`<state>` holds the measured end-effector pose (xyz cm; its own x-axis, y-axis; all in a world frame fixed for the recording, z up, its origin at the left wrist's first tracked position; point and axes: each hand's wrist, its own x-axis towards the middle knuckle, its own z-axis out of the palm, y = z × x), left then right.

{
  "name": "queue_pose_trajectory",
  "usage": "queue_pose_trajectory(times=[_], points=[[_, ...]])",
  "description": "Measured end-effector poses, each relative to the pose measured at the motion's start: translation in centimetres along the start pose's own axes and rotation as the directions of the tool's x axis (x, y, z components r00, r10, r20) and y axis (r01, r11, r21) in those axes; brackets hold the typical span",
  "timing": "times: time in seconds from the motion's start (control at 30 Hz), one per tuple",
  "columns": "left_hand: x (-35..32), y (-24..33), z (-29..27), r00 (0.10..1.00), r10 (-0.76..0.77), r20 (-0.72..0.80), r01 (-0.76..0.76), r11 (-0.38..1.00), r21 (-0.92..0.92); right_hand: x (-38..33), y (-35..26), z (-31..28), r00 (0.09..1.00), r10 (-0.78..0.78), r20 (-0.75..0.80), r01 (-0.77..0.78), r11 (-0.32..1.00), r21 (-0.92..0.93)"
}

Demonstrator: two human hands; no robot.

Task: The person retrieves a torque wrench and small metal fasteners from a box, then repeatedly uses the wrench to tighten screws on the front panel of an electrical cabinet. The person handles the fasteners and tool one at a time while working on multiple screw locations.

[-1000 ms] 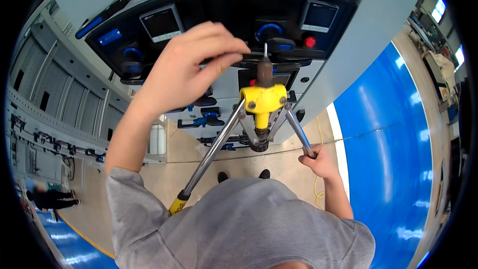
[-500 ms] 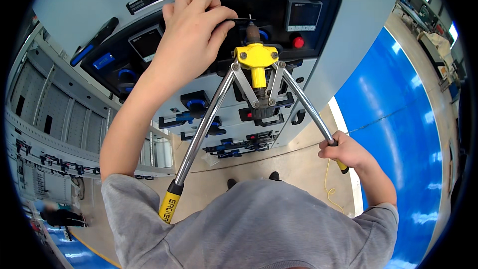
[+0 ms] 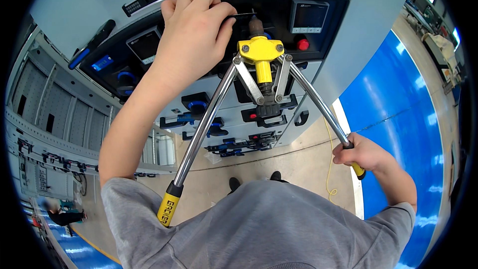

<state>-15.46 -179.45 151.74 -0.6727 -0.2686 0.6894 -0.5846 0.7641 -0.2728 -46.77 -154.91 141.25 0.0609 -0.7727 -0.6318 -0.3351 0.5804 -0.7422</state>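
Here the left hand (image 3: 196, 35) is raised to the nose of a two-handled rivet tool (image 3: 259, 77), its fingertips pinched on a thin rivet pin (image 3: 244, 14) that pokes sideways just above the yellow head. The right hand (image 3: 361, 152) is clenched around the grip at the end of the tool's right handle; the left handle, with its yellow grip low near the person's grey shirt (image 3: 259, 224), hangs free with no hand on it. The handles stand spread wide apart. The tool's nose points at the dark panel of a grey electrical cabinet (image 3: 368, 25), close by a small display (image 3: 308, 16) and a red button (image 3: 302, 44).

To do this step well, I judge the pin should be seated fully and squarely in the nose while the handles stay wide open, with the right hand holding the tool steady so the head does not swing. The pinch should be light and near the pin's end, so the fingers keep clear of the linkage below the head.
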Motion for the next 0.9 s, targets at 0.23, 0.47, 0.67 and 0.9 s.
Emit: queue_pose_trajectory(times=[0.23,0.47,0.67,0.9], points=[[-3.1,-1.3,-1.8,0.999,0.019,0.045,-0.011,0.985,-0.172,-3.0,-2.3,-0.9,0.995,0.091,0.032,-0.091,0.996,0.003],[-21.8,1.7,-9.5,0.974,0.058,-0.219,-0.169,0.830,-0.532,-6.1,-4.6,-1.9,0.976,0.121,0.179,-0.126,0.992,0.018],[-17.1,8.8,-15.0,0.496,-0.459,-0.737,-0.660,0.352,-0.663,-9.1,-5.4,-2.5,0.973,0.122,0.196,-0.146,0.983,0.115],[-16.4,3.8,-18.5,0.368,-0.562,-0.741,-0.620,0.446,-0.646,-9.7,-5.8,-6.3,0.847,-0.406,0.342,0.205,0.844,0.495]])
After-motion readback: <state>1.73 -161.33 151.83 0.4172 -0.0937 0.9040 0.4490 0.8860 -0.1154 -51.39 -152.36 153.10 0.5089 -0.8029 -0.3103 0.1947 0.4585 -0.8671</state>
